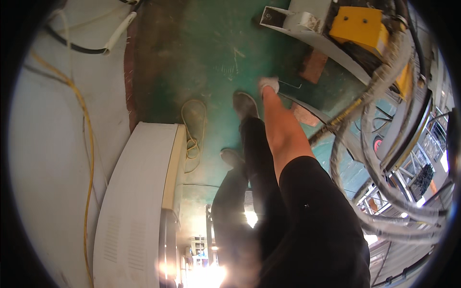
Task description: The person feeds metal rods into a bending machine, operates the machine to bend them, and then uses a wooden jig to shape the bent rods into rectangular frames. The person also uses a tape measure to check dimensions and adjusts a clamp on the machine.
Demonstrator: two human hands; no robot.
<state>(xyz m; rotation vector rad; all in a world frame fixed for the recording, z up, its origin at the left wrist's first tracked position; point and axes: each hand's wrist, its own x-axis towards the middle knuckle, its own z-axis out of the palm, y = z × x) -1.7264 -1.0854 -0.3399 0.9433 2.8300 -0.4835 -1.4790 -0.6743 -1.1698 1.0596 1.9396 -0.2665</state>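
The floor [211, 53] is worn green with a reddish-brown strip along its left edge; a yellow cable [86, 144] runs down the pale grey wall on the left; the right hand [268, 85] wears a white glove; a yellow housing [357, 24] sits far right; the sleeve [312, 216] is black.

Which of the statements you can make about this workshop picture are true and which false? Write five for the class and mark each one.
1. The floor is green. True.
2. The outstretched right hand wears a white glove. True.
3. The long cable at the left is blue. False: it is yellow.
4. The person's trousers are white. False: they are black.
5. A yellow housing sits on the machine at the upper right. True.
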